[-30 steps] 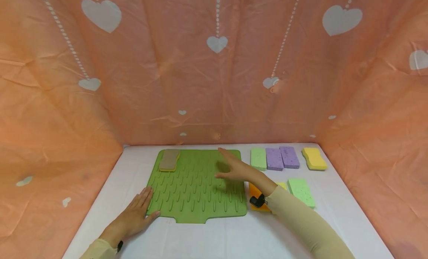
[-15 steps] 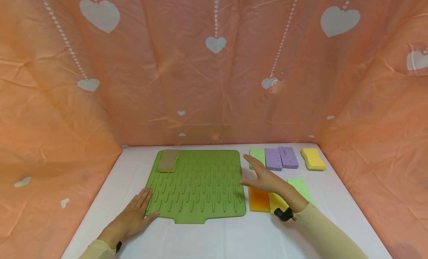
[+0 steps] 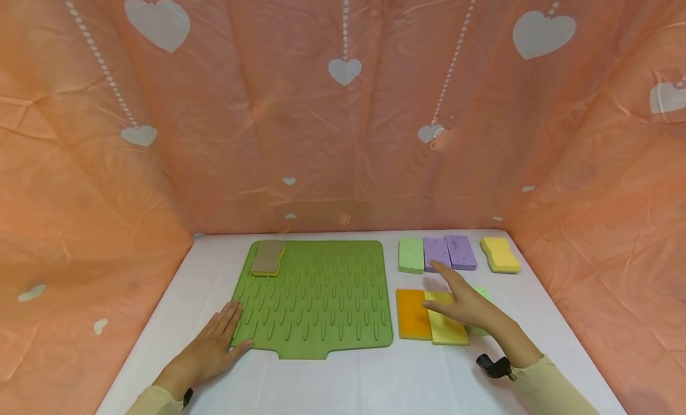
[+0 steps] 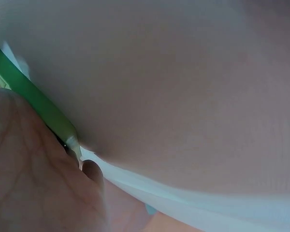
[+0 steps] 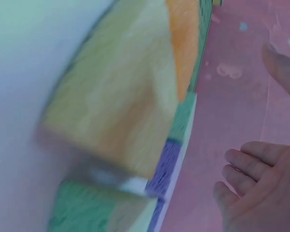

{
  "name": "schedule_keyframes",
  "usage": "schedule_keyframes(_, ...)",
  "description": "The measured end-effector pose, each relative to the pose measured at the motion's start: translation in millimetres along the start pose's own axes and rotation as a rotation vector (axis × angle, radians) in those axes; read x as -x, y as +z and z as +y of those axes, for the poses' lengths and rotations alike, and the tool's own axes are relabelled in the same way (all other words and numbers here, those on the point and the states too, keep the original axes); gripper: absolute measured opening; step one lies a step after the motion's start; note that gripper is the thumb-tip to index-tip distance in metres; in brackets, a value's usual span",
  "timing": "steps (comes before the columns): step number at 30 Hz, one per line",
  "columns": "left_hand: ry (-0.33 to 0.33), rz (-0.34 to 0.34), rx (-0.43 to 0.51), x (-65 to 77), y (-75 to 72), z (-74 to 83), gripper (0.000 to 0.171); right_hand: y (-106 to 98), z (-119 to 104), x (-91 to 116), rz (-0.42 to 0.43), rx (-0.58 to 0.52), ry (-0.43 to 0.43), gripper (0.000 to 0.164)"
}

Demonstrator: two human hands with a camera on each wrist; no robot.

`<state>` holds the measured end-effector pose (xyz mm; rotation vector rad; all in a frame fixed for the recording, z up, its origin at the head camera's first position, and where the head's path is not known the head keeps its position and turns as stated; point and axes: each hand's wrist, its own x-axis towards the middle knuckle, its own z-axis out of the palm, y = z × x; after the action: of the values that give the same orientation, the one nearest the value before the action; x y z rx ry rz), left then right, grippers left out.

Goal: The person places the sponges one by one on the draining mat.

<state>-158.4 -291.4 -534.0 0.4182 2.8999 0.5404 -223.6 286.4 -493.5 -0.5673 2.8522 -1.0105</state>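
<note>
My left hand lies palm down with straight fingers on the left edge of a green ribbed mat. In the left wrist view that hand is beside the mat's green edge. A sponge with a grey top and yellow body rests on the mat's far left corner. My right hand hovers with spread fingers, holding nothing. Under and around it are a yellow sponge, an orange sponge and a light green sponge, which the hand partly hides.
Along the back right stand a light green sponge, two purple sponges side by side, and a yellow sponge with a dark underside. A white cloth covers the table. Orange curtains with hearts enclose its back and sides.
My right hand has moved right, from above the mat to over the yellow sponge, uncovering the orange one. The left hand has stayed on the mat's edge.
</note>
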Motion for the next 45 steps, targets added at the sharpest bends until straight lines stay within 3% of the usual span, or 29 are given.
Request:
schedule_keyframes(9, 0.005, 0.008, -0.016, -1.2, 1.6, -1.8, 0.095, -14.2, 27.4, 26.8, 0.084, 0.026, -0.033, 0.099)
schedule_keyframes(19, 0.008, 0.019, -0.033, 0.8, 3.1, -3.2, 0.095, -24.6, 56.8, 47.1, 0.073, 0.031, 0.066, 0.097)
schedule_keyframes(24, 0.016, 0.028, -0.031, 0.8, 2.9, -3.2, 0.095, -24.8, 70.3, 52.2, 0.041, 0.02, 0.056, 0.095)
schedule_keyframes(28, 0.012, 0.032, -0.034, 1.0, 4.1, -3.0, 0.095, -22.2, 76.0, 56.3, -0.005, -0.017, 0.096, 0.097)
schedule_keyframes(38, 0.015, 0.035, -0.031, 0.8, 3.4, -3.5, 0.096, -25.5, 77.1, 63.6, -0.079, -0.018, 0.09, 0.117)
schedule_keyframes(45, 0.008, 0.029, -0.034, 1.0, 4.0, -3.6, 0.096, -29.1, 77.6, 69.3, -0.107, -0.018, 0.092, 0.114)
